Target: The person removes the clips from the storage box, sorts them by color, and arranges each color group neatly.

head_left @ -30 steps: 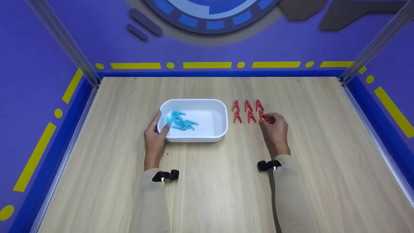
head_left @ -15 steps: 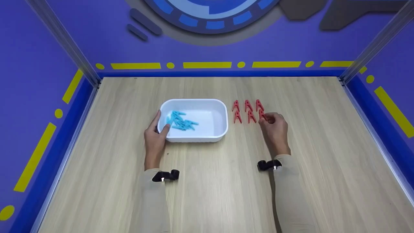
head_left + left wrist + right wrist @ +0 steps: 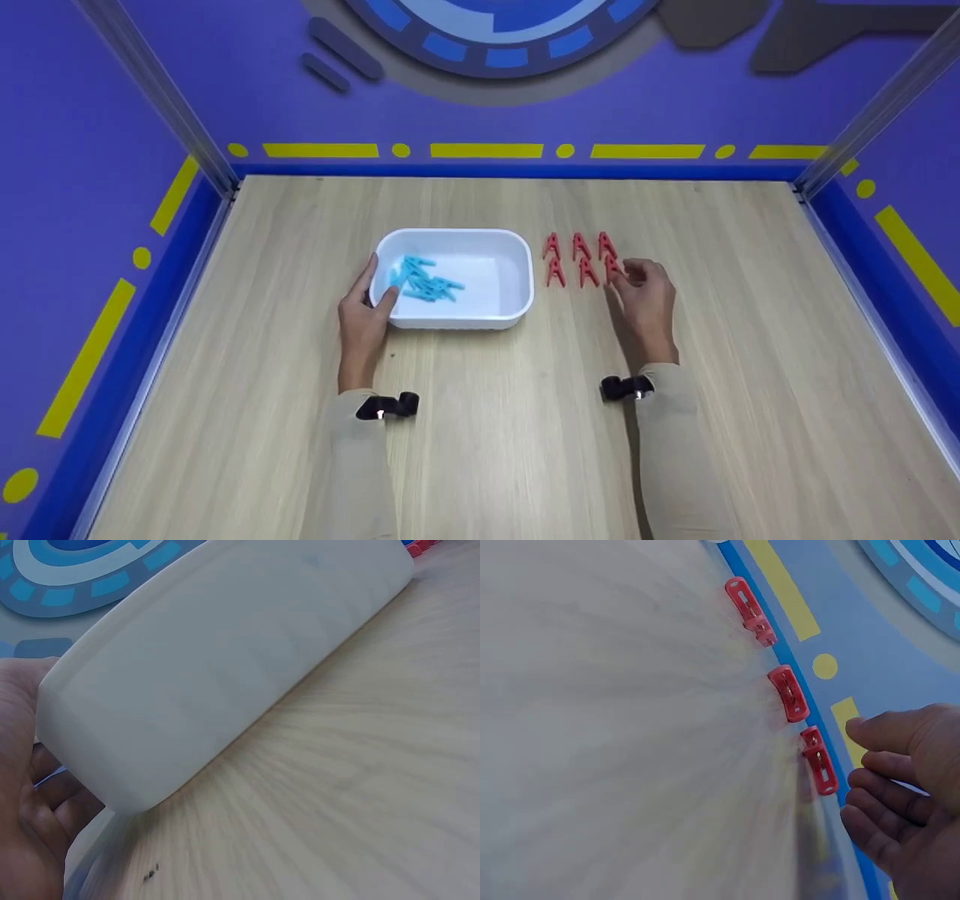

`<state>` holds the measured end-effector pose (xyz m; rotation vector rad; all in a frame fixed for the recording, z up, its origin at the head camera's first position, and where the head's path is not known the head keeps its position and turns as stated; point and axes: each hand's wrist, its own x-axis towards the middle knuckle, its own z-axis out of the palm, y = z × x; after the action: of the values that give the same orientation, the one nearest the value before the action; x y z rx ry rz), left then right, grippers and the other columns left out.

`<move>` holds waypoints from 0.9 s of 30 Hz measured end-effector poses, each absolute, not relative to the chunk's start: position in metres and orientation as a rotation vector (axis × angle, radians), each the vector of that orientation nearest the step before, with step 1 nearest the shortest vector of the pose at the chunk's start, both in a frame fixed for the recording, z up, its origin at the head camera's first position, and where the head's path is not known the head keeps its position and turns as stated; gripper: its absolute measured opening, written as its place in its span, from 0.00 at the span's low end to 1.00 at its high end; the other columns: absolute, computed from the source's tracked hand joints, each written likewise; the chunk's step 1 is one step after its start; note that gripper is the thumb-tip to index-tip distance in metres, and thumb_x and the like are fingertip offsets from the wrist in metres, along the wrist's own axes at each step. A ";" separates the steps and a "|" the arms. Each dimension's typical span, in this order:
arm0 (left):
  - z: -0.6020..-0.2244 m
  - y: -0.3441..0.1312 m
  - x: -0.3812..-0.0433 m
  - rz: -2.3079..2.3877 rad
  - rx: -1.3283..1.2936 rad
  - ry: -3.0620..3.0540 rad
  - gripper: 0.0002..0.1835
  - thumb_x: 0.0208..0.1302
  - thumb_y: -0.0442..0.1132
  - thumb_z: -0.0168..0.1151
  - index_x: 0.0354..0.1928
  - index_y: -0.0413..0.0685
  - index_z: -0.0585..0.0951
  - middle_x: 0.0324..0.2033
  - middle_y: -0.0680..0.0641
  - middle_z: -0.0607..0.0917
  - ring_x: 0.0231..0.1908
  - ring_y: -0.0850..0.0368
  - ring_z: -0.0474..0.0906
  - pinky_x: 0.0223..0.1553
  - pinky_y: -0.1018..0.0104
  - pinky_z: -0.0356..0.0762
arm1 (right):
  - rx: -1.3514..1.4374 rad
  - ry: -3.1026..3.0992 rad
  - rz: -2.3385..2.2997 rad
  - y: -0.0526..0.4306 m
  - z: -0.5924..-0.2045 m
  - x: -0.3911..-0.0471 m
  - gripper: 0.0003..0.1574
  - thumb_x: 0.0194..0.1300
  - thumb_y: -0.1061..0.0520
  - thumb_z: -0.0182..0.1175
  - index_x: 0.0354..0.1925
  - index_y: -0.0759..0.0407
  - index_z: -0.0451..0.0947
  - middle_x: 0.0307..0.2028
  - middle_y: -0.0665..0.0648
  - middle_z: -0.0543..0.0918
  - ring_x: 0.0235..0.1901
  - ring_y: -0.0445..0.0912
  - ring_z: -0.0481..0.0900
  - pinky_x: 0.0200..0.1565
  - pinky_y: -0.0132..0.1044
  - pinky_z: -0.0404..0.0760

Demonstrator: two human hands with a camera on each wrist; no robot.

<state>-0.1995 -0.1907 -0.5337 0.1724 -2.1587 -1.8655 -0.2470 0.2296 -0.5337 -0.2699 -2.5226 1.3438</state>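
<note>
My left hand [image 3: 363, 321] grips the left end of a white plastic tub [image 3: 491, 323], thumb over the rim and fingers along the outside. In the left wrist view the tub's side wall [image 3: 202, 667] fills much of the picture. Several light-blue clothespins [image 3: 427, 286] lie heaped in the tub's left half. Right of it, red clothespins [image 3: 555, 271] stand in two rows of three, shaped like an A. My right hand [image 3: 649, 304] is beside the front row's rightmost red clothespin [image 3: 821, 765]; its thumb and fingers are loosely bent and apart from it in the right wrist view.
The wooden table [image 3: 480, 435] is bounded by a blue back wall [image 3: 480, 120] with yellow marks and by side walls with metal corner posts. Each wrist carries a small black camera [image 3: 628, 388].
The whole head view has shifted slightly. My right hand has eased a little rightward, off the front-right red clothespin, which stays standing. My left hand keeps its hold on the tub.
</note>
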 end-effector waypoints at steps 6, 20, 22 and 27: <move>-0.532 -0.189 -0.199 -1.898 0.150 -2.149 0.34 0.71 0.28 0.65 0.78 0.38 0.68 0.78 0.40 0.66 0.79 0.48 0.57 0.78 0.61 0.55 | -0.101 -2.447 1.369 0.211 -0.519 -0.239 0.20 0.72 0.63 0.69 0.58 0.71 0.81 0.52 0.65 0.83 0.52 0.57 0.82 0.53 0.48 0.83; -0.555 -0.197 -0.208 -1.851 0.130 -2.161 0.35 0.72 0.32 0.67 0.79 0.46 0.69 0.78 0.47 0.68 0.79 0.54 0.58 0.77 0.64 0.56 | 0.362 -2.499 1.258 0.147 -0.496 -0.240 0.19 0.69 0.63 0.72 0.56 0.67 0.84 0.51 0.62 0.85 0.51 0.56 0.84 0.57 0.50 0.84; -0.554 -0.197 -0.207 -1.852 0.122 -2.157 0.35 0.72 0.32 0.67 0.79 0.46 0.69 0.78 0.48 0.68 0.79 0.54 0.58 0.77 0.64 0.57 | 0.428 -2.498 1.253 0.139 -0.494 -0.241 0.19 0.69 0.64 0.72 0.56 0.68 0.84 0.50 0.63 0.85 0.51 0.57 0.84 0.56 0.50 0.85; -0.552 -0.198 -0.206 -1.857 0.125 -2.147 0.35 0.72 0.32 0.66 0.79 0.46 0.69 0.78 0.48 0.68 0.79 0.55 0.58 0.77 0.66 0.56 | 0.606 -2.520 1.258 0.117 -0.491 -0.241 0.20 0.68 0.64 0.73 0.56 0.69 0.84 0.51 0.63 0.85 0.52 0.56 0.84 0.56 0.49 0.85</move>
<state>-0.2061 -0.1977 -0.5520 0.1250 -2.1472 -1.8573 -0.2414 0.1174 -0.4907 0.6059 -2.5199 1.2579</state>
